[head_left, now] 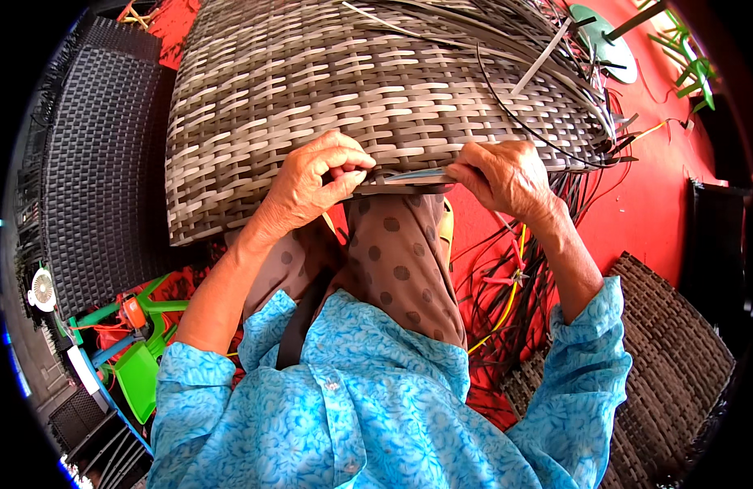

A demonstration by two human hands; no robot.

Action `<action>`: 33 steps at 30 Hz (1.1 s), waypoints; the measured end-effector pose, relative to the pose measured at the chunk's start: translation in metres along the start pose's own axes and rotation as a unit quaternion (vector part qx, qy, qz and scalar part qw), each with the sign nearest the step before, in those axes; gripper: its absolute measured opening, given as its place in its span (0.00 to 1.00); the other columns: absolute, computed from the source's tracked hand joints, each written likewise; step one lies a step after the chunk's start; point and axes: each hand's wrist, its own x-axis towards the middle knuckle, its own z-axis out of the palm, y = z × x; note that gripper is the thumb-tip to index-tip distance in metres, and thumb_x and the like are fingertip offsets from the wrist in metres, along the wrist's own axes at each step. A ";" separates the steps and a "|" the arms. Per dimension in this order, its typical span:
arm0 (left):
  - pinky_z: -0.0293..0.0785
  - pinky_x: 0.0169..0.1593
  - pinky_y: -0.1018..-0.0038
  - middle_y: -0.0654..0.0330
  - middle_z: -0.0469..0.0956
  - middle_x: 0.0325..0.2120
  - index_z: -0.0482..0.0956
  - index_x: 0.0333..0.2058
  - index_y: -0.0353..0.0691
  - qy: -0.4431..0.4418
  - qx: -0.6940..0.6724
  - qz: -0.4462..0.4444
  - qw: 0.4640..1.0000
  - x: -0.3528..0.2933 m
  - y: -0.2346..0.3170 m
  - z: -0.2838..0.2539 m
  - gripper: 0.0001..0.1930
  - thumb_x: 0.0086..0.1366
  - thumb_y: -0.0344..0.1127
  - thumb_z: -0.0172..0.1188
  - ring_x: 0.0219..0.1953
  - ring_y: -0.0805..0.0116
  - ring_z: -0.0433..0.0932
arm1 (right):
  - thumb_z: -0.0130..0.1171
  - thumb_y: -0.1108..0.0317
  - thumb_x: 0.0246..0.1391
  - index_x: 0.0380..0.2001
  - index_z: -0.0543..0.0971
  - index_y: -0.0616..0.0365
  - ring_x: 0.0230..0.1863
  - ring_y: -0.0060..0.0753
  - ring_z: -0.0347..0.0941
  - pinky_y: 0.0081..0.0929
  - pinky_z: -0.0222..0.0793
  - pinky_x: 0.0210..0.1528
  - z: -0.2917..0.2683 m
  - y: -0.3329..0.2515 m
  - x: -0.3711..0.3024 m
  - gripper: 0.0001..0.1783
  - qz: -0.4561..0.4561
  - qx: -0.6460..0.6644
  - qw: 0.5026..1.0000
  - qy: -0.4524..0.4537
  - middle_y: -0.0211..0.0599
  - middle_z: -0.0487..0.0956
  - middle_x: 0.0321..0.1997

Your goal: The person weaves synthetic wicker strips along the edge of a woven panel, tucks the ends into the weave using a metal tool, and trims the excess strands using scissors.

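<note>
A large woven wicker panel (311,98) in mixed grey-brown strands lies across my lap, its near edge over my knees. My left hand (315,179) is closed in a pinch at that edge; whatever its fingertips hold is hidden. My right hand (507,179) grips one end of a flat, shiny, pointed piece (417,175), which looks like a blade or a flat strip. It lies along the panel's edge and points toward my left fingertips. Long loose strands (490,49) spread over the panel's far right part.
A dark woven panel (103,155) stands at the left, near a green plastic stool (136,379) and a white fan (42,289). Loose dark strands (523,301) and pliers with red handles (507,277) lie on the red floor (637,196). Another brown woven piece (662,350) is at the lower right.
</note>
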 end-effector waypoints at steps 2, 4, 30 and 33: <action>0.72 0.39 0.77 0.62 0.76 0.34 0.80 0.34 0.37 0.009 -0.009 -0.010 1.000 0.000 -0.001 0.000 0.07 0.56 0.23 0.58 0.34 0.71 0.75 | 0.59 0.55 0.51 0.21 0.71 0.51 0.18 0.40 0.73 0.35 0.67 0.20 0.004 0.005 0.006 0.14 -0.022 -0.039 0.999 0.002 0.34 0.74 0.15; 0.72 0.40 0.76 0.62 0.76 0.33 0.80 0.35 0.37 0.003 -0.023 -0.023 0.999 -0.001 0.002 0.001 0.08 0.56 0.23 0.57 0.34 0.70 0.75 | 0.58 0.55 0.52 0.21 0.71 0.51 0.18 0.40 0.73 0.35 0.67 0.21 0.008 0.007 0.010 0.15 -0.035 -0.030 0.999 0.000 0.34 0.74 0.14; 0.71 0.46 0.67 0.55 0.76 0.40 0.79 0.41 0.41 0.070 0.043 0.120 0.989 -0.020 0.029 0.020 0.13 0.57 0.37 0.62 0.42 0.59 0.76 | 0.64 0.66 0.45 0.31 0.74 0.54 0.31 0.44 0.73 0.40 0.67 0.36 0.064 -0.099 -0.046 0.11 0.168 0.122 0.969 0.136 0.38 0.75 0.28; 0.64 0.54 0.59 0.57 0.76 0.41 0.74 0.50 0.43 0.013 0.069 0.174 0.982 -0.026 0.073 0.020 0.25 0.56 0.49 0.62 0.43 0.58 0.75 | 0.60 0.62 0.50 0.34 0.76 0.54 0.30 0.47 0.76 0.38 0.71 0.31 0.012 -0.121 -0.042 0.11 0.151 0.182 0.971 0.028 0.40 0.78 0.28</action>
